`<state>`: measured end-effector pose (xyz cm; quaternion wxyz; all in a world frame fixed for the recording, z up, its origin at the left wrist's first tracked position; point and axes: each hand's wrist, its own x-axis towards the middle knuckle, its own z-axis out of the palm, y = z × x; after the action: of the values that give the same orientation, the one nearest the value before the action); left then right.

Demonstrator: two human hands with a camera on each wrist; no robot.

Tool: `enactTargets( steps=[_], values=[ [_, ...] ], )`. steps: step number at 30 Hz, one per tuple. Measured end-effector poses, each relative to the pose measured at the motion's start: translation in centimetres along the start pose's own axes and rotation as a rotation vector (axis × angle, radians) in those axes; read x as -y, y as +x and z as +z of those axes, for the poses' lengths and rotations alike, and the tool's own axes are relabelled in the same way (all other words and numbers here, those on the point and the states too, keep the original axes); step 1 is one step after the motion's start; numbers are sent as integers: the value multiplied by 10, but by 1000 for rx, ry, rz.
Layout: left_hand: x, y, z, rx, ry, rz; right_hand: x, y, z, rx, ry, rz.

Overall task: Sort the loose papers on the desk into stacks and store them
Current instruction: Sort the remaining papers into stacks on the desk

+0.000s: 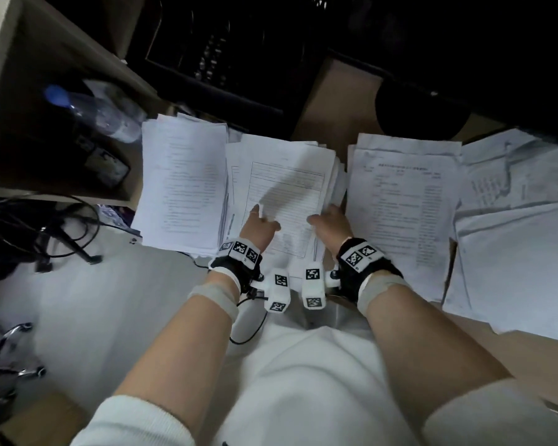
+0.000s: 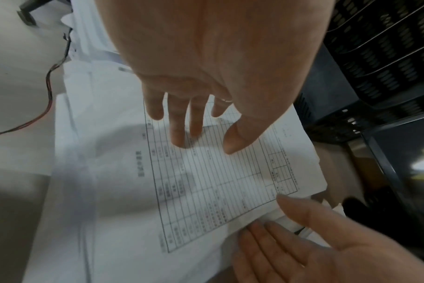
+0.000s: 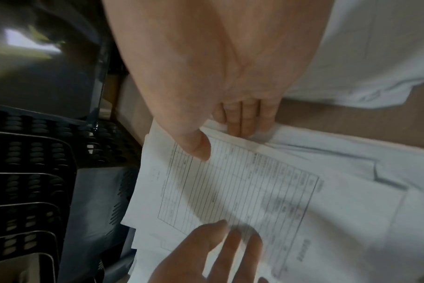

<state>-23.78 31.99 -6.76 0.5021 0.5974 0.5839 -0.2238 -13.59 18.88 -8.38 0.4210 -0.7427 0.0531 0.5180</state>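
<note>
Three stacks of printed paper lie side by side on the desk: a left stack (image 1: 184,185), a middle stack (image 1: 287,191) topped by a ruled form sheet (image 2: 220,181) (image 3: 242,187), and a right stack (image 1: 403,201). My left hand (image 1: 260,220) (image 2: 203,143) lies flat on the near left part of the form, its straight fingers touching the sheet. At the middle stack's right edge my right hand (image 1: 327,217) (image 3: 220,141) pinches the sheets, thumb on top and fingers curled against the edge. Loose crumpled sheets (image 1: 512,236) spread out at the far right.
A black mesh paper tray (image 1: 213,56) (image 2: 380,47) (image 3: 29,162) stands behind the stacks. A water bottle (image 1: 100,114) lies in the open shelf unit (image 1: 29,59) on the left. Cables (image 1: 45,226) and a chair base (image 1: 7,358) are on the floor.
</note>
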Motion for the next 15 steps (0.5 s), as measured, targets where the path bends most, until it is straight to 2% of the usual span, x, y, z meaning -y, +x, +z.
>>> enactTargets(
  steps=[3,5,9,11,13,15],
  values=[
    [2,8,-12,89,-9,11,7,-3,18,-26,129,-10],
    [0,13,-21,146,-64,39,10,-7,30,-5,71,-41],
    [-2,16,-30,275,-55,128,13,-18,47,0,-415,-110],
    [-4,17,-32,299,-46,150,11,-22,53,10,-521,-148],
    [-6,17,-31,318,-56,170,6,-23,59,29,-494,-167],
    [-7,18,-30,233,35,188,9,-25,59,102,-333,-163]
  ],
)
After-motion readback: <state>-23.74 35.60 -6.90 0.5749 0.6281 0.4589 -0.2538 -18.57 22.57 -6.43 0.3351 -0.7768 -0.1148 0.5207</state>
